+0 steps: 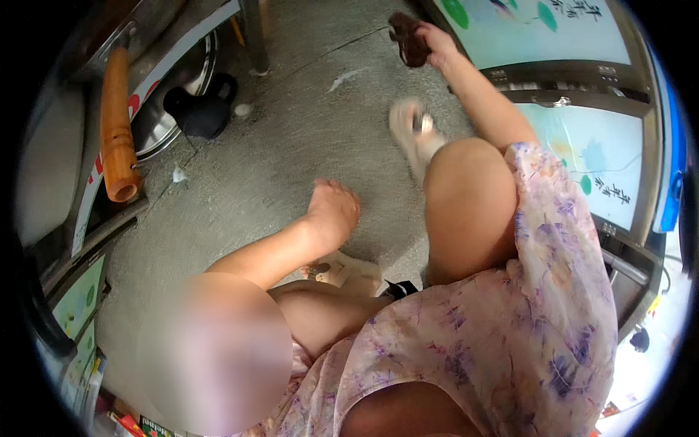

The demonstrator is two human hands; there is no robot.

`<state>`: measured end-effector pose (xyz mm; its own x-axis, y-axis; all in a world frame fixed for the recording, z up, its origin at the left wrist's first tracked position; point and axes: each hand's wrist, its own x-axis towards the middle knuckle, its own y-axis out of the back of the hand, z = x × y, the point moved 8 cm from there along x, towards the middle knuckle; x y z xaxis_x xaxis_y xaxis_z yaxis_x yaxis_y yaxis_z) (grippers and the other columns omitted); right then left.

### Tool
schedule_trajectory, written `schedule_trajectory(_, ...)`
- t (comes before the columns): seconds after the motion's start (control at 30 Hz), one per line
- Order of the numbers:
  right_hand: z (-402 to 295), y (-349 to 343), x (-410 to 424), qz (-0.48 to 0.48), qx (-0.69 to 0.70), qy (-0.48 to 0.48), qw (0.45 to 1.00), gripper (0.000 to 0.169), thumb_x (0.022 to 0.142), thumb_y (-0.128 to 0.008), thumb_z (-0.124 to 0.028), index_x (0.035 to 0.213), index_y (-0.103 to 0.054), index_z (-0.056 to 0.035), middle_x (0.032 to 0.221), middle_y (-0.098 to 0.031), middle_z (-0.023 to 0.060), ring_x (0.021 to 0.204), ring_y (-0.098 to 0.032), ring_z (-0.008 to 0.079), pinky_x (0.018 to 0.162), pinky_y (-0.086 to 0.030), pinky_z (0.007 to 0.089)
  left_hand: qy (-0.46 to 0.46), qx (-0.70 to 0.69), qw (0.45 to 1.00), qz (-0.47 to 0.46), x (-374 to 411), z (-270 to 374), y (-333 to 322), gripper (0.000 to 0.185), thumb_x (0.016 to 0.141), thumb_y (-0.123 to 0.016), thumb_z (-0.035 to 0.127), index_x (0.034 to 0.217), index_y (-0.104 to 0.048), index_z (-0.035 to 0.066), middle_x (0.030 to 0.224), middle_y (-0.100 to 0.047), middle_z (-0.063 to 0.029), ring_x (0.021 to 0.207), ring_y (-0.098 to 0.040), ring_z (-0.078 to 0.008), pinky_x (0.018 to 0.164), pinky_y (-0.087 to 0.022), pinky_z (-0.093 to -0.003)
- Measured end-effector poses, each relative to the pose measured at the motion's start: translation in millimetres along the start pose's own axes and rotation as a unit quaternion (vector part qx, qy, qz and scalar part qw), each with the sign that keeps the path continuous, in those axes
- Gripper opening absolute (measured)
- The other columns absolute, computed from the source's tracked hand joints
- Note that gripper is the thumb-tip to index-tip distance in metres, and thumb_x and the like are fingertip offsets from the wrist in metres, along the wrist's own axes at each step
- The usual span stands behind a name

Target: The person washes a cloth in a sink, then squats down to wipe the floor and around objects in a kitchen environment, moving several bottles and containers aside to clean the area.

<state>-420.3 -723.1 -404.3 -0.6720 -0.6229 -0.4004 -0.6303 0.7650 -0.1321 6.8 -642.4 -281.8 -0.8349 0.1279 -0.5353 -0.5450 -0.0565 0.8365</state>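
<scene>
My right hand (438,45), at the top right of the head view, grips a dark brown item (408,39), perhaps a cloth or a shoe; its kind is too blurred to settle. My left hand (334,210) hangs over the concrete floor (273,158) near the middle, its fingers curled and partly hidden, with nothing visible in it. Below it and to the upper right of it are my feet in light-coloured shoes (407,125), the farther one blurred. A floral dress covers my lap.
Cabinet doors with painted panels (584,158) line the right side. At the left, a wooden handle (116,131) juts from a raised pan or wok. Under that counter lie a round metal lid or basin (155,128) and a black object (205,109). White scraps (179,175) dot the floor.
</scene>
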Motion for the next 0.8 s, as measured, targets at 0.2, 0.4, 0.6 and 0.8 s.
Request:
schedule_trajectory(0.2, 64, 80, -69, 0.187, -0.239, 0.050, 0.952, 0.034, 0.084, -0.055, -0.002, 0.117, -0.061, -0.0003, 0.109, -0.064, 0.0122, 0.098, -0.061, 0.0225, 0.082, -0.050, 0.0336, -0.014, -0.150, 0.983, 0.106, 15, -15, 18, 0.024, 0.075, -0.060, 0.007, 0.099, -0.061, 0.003, 0.094, -0.066, -0.0115, 0.092, -0.063, -0.0266, 0.079, -0.046, -0.0357)
schedule_trajectory(0.4, 97, 28, -24, 0.226, -0.348, 0.225, 0.881, 0.041, 0.086, -0.053, -0.015, 0.127, -0.057, -0.0125, 0.120, -0.063, 0.0127, 0.109, -0.060, 0.0313, 0.093, -0.045, 0.0372, 0.199, -0.169, 0.965, -0.007, -54, -69, -62, 0.022, 0.076, -0.066, 0.010, 0.095, -0.058, 0.002, 0.090, -0.064, -0.0140, 0.088, -0.062, -0.0317, 0.078, -0.048, -0.0414)
schedule_trajectory(0.6, 154, -203, -132, -0.193, -0.427, 0.442, 0.765, 0.032, 0.084, -0.059, -0.026, 0.111, -0.065, -0.0084, 0.125, -0.058, 0.0141, 0.122, -0.049, 0.0336, 0.105, -0.037, 0.0442, 0.211, -0.193, 0.947, -0.149, -46, -56, -77, 0.023, 0.078, -0.067, 0.011, 0.097, -0.059, 0.002, 0.089, -0.063, -0.0131, 0.088, -0.063, -0.0281, 0.080, -0.049, -0.0370)
schedule_trajectory(0.8, 178, -93, -169, -0.294, -0.559, 0.430, 0.646, 0.035, 0.086, -0.056, -0.018, 0.120, -0.061, -0.0108, 0.140, -0.047, 0.0131, 0.129, -0.044, 0.0300, 0.109, -0.033, 0.0426, 0.192, -0.191, 0.959, 0.086, 10, -85, -2, 0.035, 0.075, -0.057, -0.002, 0.109, -0.059, 0.000, 0.099, -0.064, -0.0147, 0.093, -0.062, -0.0307, 0.085, -0.049, -0.0384)
